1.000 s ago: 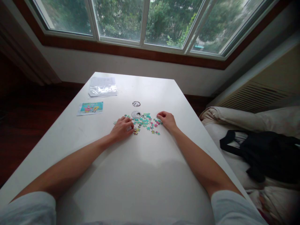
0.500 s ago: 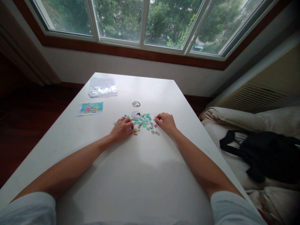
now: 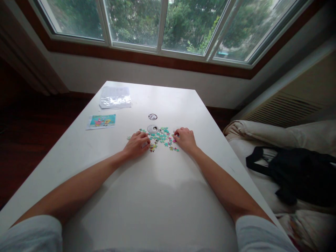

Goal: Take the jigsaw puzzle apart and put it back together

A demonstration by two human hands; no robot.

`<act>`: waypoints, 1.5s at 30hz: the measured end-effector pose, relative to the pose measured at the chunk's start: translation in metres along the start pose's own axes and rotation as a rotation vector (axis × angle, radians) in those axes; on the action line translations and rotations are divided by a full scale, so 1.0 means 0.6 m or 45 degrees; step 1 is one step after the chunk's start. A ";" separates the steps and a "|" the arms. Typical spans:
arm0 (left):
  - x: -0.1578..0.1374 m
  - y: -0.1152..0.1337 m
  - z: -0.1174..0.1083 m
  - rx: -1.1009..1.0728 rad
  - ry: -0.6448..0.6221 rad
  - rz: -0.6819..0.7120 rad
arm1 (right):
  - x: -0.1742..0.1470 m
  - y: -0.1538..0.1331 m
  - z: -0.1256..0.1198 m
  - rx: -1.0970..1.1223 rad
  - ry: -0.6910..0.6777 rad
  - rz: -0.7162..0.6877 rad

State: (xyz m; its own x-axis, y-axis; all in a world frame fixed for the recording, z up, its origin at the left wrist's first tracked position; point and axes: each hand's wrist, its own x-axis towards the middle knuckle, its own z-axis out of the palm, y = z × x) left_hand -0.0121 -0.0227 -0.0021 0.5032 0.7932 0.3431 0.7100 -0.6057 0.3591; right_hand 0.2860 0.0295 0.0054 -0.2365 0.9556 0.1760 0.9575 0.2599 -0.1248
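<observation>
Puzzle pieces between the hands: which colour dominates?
The puzzle pieces are mostly turquoise; head view shows best.

On the table (image 3: 160, 196), a card (image 3: 103, 121) lies left of puzzle pieces (image 3: 159, 136) and before a packet (image 3: 115, 97).

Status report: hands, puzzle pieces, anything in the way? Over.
Left hand at left edge of puzzle pieces, right hand at right edge; grips unclear. Pieces spread mostly between hands. Round disc by far edge, possible obstacle.
</observation>
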 end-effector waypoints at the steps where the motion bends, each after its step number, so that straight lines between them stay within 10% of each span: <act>1: 0.000 0.000 0.000 -0.003 0.002 0.001 | 0.001 0.000 0.001 0.016 0.009 -0.001; 17: 0.004 0.001 -0.012 -0.087 -0.159 0.209 | -0.007 -0.027 -0.010 0.411 0.081 -0.114; 28: 0.004 0.002 -0.009 -0.066 -0.142 0.205 | -0.040 -0.094 -0.003 1.040 -0.218 -0.226; 45: 0.004 -0.002 -0.005 -0.051 -0.163 0.197 | -0.059 -0.120 0.023 0.984 -0.180 -0.253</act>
State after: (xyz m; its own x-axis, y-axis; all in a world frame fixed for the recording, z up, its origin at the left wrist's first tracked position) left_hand -0.0130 -0.0201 0.0007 0.6653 0.6903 0.2844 0.6005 -0.7211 0.3456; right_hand 0.2228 -0.0209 -0.0053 -0.4580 0.8767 0.1471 0.5234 0.3997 -0.7525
